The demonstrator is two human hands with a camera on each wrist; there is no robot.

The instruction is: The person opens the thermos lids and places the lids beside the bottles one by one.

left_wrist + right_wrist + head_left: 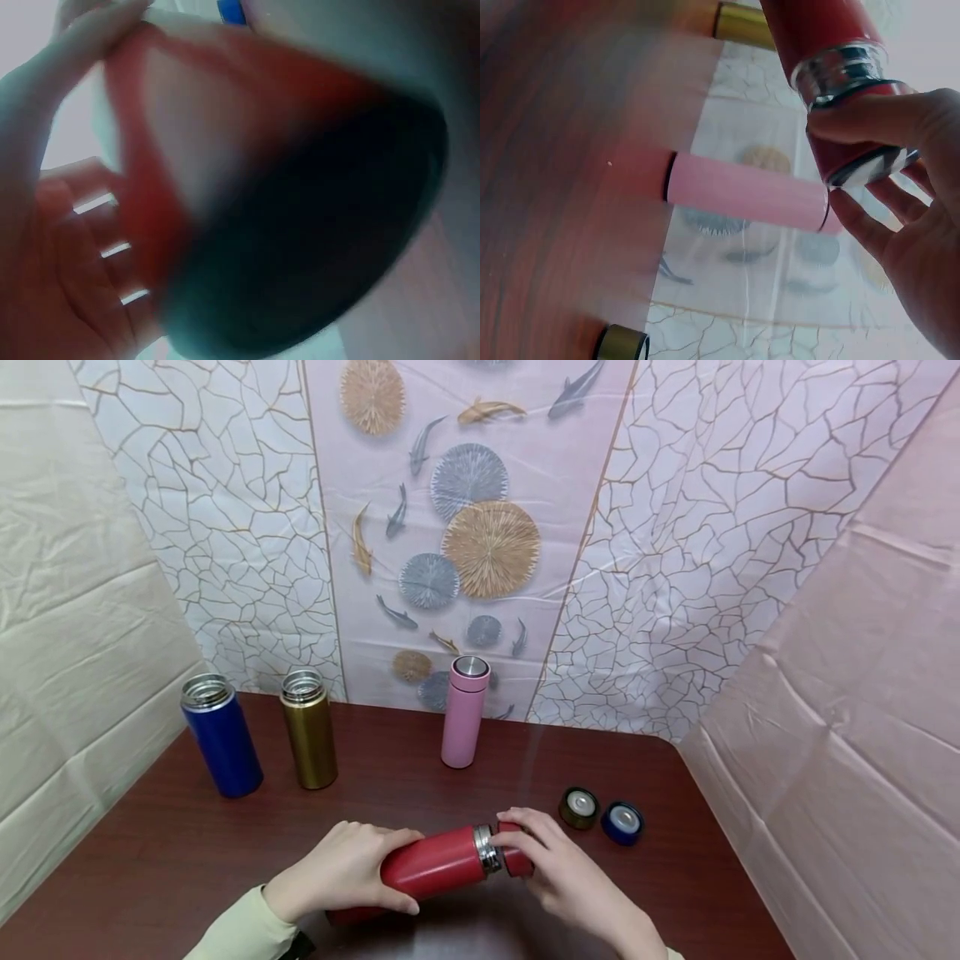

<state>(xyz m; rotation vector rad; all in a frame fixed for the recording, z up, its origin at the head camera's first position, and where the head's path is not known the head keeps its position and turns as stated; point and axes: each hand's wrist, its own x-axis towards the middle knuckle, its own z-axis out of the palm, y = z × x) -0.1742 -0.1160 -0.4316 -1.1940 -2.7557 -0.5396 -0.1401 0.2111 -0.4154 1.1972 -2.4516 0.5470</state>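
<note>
Dark worktop [390, 768], with the red bottle [442, 864] held tilted at the lower middle of the frame. Looks stiff and kinda hefty, smooth finish is probably slippery, so I'd wrap the body. Left hand [348, 868] is curled round it there; right hand [570, 881] pinches the lid [517, 862] by the neck [487, 850]. Lid's likely light and rigid, grab its sides.

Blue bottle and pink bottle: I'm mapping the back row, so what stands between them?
In the head view, the open gold bottle, nearer the blue bottle.
</note>
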